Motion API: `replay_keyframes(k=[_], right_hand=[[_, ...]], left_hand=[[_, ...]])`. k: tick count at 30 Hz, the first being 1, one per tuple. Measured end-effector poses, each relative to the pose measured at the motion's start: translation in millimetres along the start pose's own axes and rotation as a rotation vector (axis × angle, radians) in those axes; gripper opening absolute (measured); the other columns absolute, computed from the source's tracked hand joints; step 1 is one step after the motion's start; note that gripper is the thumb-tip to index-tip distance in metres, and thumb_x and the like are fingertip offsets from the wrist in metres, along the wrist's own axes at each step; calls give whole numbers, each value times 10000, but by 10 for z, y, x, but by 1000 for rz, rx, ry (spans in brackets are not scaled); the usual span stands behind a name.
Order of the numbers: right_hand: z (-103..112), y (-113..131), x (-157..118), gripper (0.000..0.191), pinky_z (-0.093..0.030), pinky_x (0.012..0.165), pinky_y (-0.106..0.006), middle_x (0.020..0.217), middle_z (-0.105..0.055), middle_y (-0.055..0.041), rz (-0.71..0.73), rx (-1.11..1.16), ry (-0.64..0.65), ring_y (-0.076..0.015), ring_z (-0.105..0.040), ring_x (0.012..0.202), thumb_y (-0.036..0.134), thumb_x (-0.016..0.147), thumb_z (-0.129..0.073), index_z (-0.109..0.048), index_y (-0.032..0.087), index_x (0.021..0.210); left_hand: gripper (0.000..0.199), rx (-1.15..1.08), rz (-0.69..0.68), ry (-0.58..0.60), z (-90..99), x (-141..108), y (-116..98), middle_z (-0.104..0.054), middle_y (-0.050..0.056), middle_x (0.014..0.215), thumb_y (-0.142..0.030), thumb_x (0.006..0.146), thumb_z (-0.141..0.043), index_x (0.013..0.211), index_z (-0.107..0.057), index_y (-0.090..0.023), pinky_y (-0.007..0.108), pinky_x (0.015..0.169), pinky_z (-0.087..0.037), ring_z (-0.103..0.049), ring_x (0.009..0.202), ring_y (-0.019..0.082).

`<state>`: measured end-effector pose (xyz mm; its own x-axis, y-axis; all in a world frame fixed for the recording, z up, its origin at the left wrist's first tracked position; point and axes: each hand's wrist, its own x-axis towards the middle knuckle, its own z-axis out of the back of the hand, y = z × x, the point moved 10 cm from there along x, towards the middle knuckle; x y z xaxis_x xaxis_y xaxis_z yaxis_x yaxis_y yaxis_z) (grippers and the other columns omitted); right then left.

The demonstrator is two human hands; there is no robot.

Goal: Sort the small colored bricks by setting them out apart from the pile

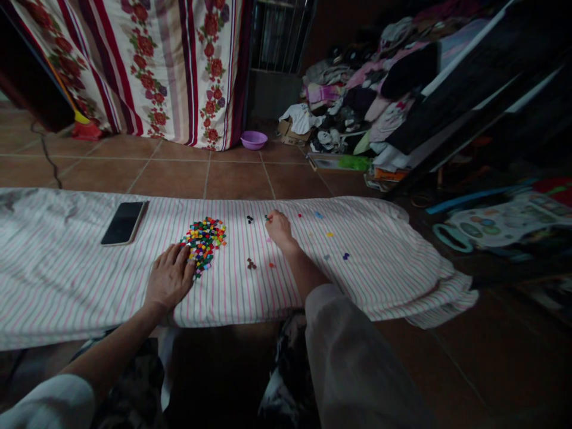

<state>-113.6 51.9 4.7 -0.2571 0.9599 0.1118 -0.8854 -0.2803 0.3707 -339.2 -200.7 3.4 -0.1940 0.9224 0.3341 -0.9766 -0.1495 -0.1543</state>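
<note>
A pile of small multicoloured pieces (206,238) lies on a striped cloth (232,298). My left hand (170,277) rests flat at the pile's lower left edge, fingers stretched out. Right of the pile, my right hand (279,229) is lowered to the cloth with its fingers pressed together, by a small dark green piece (267,217). Whatever is between the fingertips is hidden. Small single-coloured groups lie around it: black (249,219), brown (251,264), orange (272,265), red (300,215), light blue (318,215), yellow (329,235) and dark blue (345,256).
A phone (124,223) lies on the cloth left of the pile. Beyond the cloth are a tiled floor, a floral curtain (170,71), a purple basin (254,140) and a heap of clothes (357,101). A patterned plastic item (504,220) stands at the right.
</note>
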Motion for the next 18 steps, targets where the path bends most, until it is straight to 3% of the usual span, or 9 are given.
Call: replay_keyframes(k=[12,18], right_hand=[[-29,63,20,378,-456,937,-317,1200,-612,-149,38,-6,60,-228,-609,1052,156,877,-527,-618,163,1244],[-98,126,82,296,-439,945,-281,1141,-628,-114,124,-10,85,-195,-591,1047,144,914,-484,-702,186,1110]], left_hand=[[422,-11,-1,-13,16,-1,-6,-601,125,1309,-405,932,-326,1252,-531,-220,516,1079,-362,-435,1343,308],[419,12,-4,7,-10,-3,0,-593,133,1324,-387,935,-326,1241,-542,-200,513,1084,-361,-427,1352,311]])
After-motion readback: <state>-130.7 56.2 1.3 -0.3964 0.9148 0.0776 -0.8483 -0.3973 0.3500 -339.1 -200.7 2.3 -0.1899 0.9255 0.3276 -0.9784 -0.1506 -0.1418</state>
